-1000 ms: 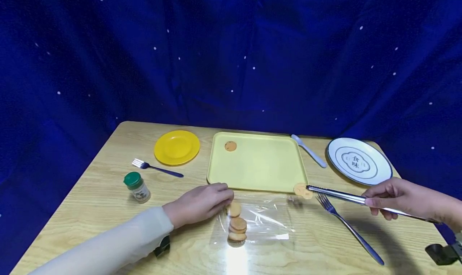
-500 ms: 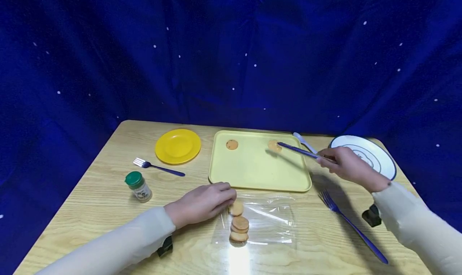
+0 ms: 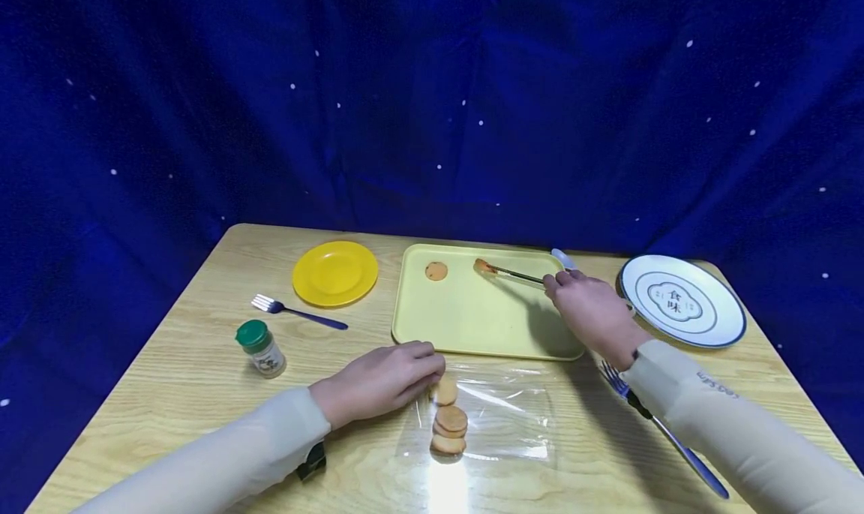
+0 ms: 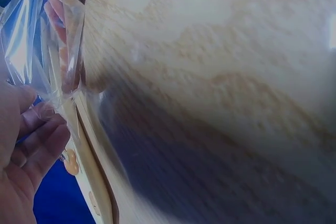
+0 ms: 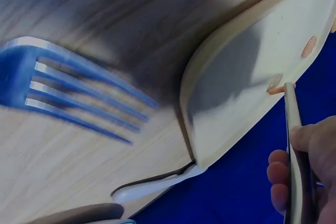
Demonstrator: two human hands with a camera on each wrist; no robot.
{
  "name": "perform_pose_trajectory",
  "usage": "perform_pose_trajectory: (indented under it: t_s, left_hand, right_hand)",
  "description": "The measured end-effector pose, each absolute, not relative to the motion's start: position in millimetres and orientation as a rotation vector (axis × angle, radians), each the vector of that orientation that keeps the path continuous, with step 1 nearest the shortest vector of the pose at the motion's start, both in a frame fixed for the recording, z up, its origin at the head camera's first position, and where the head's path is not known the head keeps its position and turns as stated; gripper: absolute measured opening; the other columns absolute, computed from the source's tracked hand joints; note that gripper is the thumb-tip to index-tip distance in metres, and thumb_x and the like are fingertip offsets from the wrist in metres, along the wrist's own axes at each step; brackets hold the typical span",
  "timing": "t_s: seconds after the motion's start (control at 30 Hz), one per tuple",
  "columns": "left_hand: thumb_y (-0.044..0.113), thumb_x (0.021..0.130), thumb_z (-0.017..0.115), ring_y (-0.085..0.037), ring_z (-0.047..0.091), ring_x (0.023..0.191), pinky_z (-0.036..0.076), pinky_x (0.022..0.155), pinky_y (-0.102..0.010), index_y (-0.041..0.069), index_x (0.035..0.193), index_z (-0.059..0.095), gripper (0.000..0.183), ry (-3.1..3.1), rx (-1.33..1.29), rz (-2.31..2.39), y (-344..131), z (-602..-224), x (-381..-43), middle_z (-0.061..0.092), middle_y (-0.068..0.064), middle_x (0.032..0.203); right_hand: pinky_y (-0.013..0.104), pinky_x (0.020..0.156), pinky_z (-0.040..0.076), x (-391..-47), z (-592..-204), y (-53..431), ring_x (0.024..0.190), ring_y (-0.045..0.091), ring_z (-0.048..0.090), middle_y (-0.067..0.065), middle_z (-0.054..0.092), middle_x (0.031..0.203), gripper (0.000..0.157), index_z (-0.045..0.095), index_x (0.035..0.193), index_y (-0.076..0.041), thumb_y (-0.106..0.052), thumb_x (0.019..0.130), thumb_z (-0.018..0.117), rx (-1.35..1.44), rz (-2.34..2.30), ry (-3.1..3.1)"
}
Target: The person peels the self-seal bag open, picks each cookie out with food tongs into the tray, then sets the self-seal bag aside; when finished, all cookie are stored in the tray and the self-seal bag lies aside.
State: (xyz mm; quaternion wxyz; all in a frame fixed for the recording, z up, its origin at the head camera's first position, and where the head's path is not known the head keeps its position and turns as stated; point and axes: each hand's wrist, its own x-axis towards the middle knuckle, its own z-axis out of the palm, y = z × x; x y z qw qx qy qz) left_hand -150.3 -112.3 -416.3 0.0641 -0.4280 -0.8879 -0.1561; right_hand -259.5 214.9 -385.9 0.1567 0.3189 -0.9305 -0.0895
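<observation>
My right hand holds metal tongs over the far part of the pale yellow tray. A round cookie is pinched at their tips; in the right wrist view this cookie is low over the tray surface. Another cookie lies flat in the tray's far left corner. My left hand pinches the edge of a clear plastic bag in front of the tray. In the left wrist view, thumb and fingers meet on the film. Several cookies are inside the bag.
Left of the tray are a yellow plate, a fork and a green-capped shaker. At right are a white plate, a light spoon partly hidden behind my hand, and a second fork under my right forearm.
My right hand has carried the tongs and cookie left and away from me, from the tray's near right corner to over its far part. The left hand stays at the bag.
</observation>
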Motion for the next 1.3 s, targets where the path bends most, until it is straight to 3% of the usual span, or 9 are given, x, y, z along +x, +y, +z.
perform_pose_trajectory:
  t_s: [0.27,0.47,0.6,0.8,0.9,1.1,1.3]
  left_hand:
    - [0.025,0.101,0.05,-0.004,0.048,0.076,0.047,0.064,-0.017,0.021,0.097,0.054,0.007,-2.7,-1.296,-0.47,-110.6,-416.7,-149.1,0.053,0.009,0.087]
    - [0.024,0.101,0.05,-0.003,0.048,0.075,0.047,0.064,-0.017,0.021,0.097,0.054,0.007,-2.703,-1.291,-0.458,-109.5,-419.0,-148.4,0.053,0.009,0.087]
    - [0.024,0.101,0.051,-0.003,0.047,0.075,0.046,0.064,-0.016,0.021,0.096,0.054,0.007,-2.698,-1.295,-0.46,-108.2,-420.5,-148.4,0.052,0.009,0.087]
    - [0.024,0.101,0.05,-0.003,0.047,0.076,0.047,0.064,-0.017,0.022,0.095,0.053,0.008,-2.694,-1.297,-0.454,-106.9,-419.3,-149.9,0.052,0.01,0.087]
    - [0.024,0.101,0.05,-0.003,0.048,0.076,0.047,0.064,-0.016,0.022,0.095,0.053,0.007,-2.684,-1.3,-0.451,-107.8,-418.4,-150.8,0.052,0.009,0.087]
    - [0.023,0.101,0.052,-0.003,0.044,0.072,0.043,0.06,-0.015,0.022,0.095,0.053,0.006,-2.659,-1.28,-0.456,-113.2,-418.0,-150.9,0.048,0.009,0.084]
    - [0.023,0.101,0.051,-0.004,0.044,0.071,0.042,0.06,-0.016,0.022,0.095,0.053,0.006,-2.673,-1.273,-0.467,-114.0,-417.7,-151.9,0.048,0.009,0.084]
  right_hand:
    - [0.034,0.051,0.051,-255.5,-388.7,211.3,0.076,0.022,0.061,0.005,0.059,0.079,0.017,0.056,0.087,-0.008,0.009,0.084,0.058,0.973,-0.333,-2.651]
    - [0.038,0.052,0.052,-252.7,-388.8,210.1,0.078,0.024,0.063,0.007,0.061,0.082,0.005,0.058,0.09,-0.008,-0.005,0.09,0.062,0.95,-0.283,-2.678]
    - [0.042,0.051,0.05,-245.0,-381.0,218.0,0.076,0.028,0.064,0.01,0.062,0.083,0.012,0.056,0.092,-0.007,-0.017,0.093,0.062,0.914,-0.161,-2.692]
    - [0.027,0.052,0.042,-227.1,-351.5,256.3,0.059,0.005,0.049,-0.007,0.056,0.069,0.008,0.064,0.092,-0.014,-0.019,0.097,0.06,0.95,0.393,-2.8]
    - [0.022,0.051,0.043,-215.2,-340.9,287.2,0.057,-0.002,0.05,-0.011,0.059,0.072,0.008,0.067,0.099,-0.013,-0.014,0.096,0.06,1.011,0.67,-2.853]
    - [0.026,0.046,0.047,-193.7,-332.7,352.0,0.058,0.007,0.057,-0.015,0.062,0.079,0.018,0.065,0.103,-0.01,0.0,0.097,0.052,1.188,1.158,-3.017]
    - [0.027,0.042,0.046,-180.1,-340.4,382.6,0.053,0.025,0.053,0.0,0.065,0.083,0.033,0.063,0.111,-0.004,0.012,0.098,0.038,1.477,1.744,-3.03]
